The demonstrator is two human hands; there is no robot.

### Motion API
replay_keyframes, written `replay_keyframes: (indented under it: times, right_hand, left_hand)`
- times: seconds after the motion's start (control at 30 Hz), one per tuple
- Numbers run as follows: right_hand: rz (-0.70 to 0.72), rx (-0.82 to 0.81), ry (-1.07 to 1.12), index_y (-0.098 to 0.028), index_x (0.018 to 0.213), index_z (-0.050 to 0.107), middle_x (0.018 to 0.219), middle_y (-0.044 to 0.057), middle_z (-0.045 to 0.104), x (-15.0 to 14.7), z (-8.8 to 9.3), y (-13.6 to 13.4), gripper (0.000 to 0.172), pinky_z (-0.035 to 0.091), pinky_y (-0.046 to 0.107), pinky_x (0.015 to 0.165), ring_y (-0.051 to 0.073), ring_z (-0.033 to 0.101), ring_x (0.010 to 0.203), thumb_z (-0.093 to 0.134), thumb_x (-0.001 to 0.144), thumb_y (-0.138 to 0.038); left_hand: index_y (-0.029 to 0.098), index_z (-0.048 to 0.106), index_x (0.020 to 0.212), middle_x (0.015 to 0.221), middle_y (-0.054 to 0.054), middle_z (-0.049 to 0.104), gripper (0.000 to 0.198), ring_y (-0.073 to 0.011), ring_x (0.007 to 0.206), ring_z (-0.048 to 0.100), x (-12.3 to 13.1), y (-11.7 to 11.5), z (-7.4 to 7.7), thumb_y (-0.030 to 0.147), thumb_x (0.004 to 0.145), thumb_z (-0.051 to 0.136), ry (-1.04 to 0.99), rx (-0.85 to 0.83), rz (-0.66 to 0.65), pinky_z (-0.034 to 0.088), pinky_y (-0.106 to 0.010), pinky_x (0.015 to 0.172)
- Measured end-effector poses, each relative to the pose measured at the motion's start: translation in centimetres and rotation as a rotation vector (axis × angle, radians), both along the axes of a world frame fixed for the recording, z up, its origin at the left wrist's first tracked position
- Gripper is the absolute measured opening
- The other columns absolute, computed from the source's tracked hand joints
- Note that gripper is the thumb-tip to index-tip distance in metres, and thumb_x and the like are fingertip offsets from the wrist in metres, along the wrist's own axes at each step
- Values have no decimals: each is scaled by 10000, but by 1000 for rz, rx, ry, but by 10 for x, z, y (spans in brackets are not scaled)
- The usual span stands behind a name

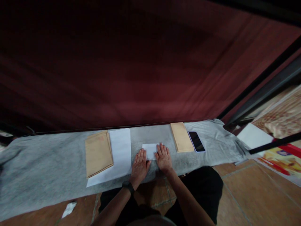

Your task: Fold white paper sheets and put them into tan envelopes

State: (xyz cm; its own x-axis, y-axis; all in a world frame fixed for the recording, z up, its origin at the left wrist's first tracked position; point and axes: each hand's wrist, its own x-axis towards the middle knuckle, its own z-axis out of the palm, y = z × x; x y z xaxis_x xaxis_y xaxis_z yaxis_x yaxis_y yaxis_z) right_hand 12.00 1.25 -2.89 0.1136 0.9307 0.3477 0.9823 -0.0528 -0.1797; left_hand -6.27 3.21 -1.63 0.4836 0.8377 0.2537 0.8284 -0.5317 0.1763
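Note:
A small white rectangle of paper, seemingly folded, lies on the grey cloth in front of me. My left hand rests flat on its left end, fingers stretched out. On its right end lies my right hand, also flat with the fingers extended. Left of my hands, several brown envelopes are stacked partly over larger white sheets. To the right is a neat pile of narrower brown envelopes.
A phone with a dark screen lies beside the right-hand envelopes. The grey cloth covers a long, narrow surface against a dark red panel. A white scrap is on the tiled floor. Printed packaging stands at far right.

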Motion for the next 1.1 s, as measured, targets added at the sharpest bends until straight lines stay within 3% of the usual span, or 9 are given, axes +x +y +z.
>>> replay_keyframes:
  times: [0.13,0.27,0.47,0.7,0.87,1.1]
  right_hand:
    - [1,-6,4,-161,1519,407,1552,147,426,-1,2,0,513,260,472,1164,288,394,1423,371,1045,-353]
    - [-8,-12,9,-155,1519,409,1553,145,424,-2,2,0,520,251,471,1170,289,389,1427,381,1042,-359]
    - [1,14,18,-156,1518,412,1549,149,427,-1,0,0,521,270,480,1160,291,378,1435,384,1035,-349]
    - [-2,13,23,-165,1518,413,1545,144,435,0,1,1,518,276,483,1160,289,389,1431,384,1037,-354]
    - [6,-5,24,-171,1533,386,1552,141,426,0,3,0,526,276,486,1159,286,387,1432,378,1039,-353]
    - [51,-3,118,-108,1517,382,1534,166,445,8,9,1,551,314,479,1148,289,394,1417,435,994,-274]
  left_hand:
    - [54,393,1495,1556,-205,404,661,-303,1470,345,-12,-16,-3,480,990,384,31,4,-22,334,-496,1186]
    - [65,412,1489,1550,-193,419,619,-295,1469,348,-1,-15,1,446,1007,331,49,-4,-11,334,-499,1184]
    - [96,422,1489,1558,-148,427,564,-258,1481,329,34,21,12,353,999,313,56,-61,-44,282,-474,1209]
    - [173,447,1469,1512,-95,503,502,-235,1429,409,27,50,24,255,987,329,40,-87,-48,304,-445,1185]
    - [162,578,1309,1337,-125,619,391,-267,1233,563,23,76,49,184,950,421,69,-198,-69,428,-439,1050]
    - [208,676,908,993,-59,706,159,-211,977,651,30,107,71,105,859,566,80,-272,-138,486,-342,915]
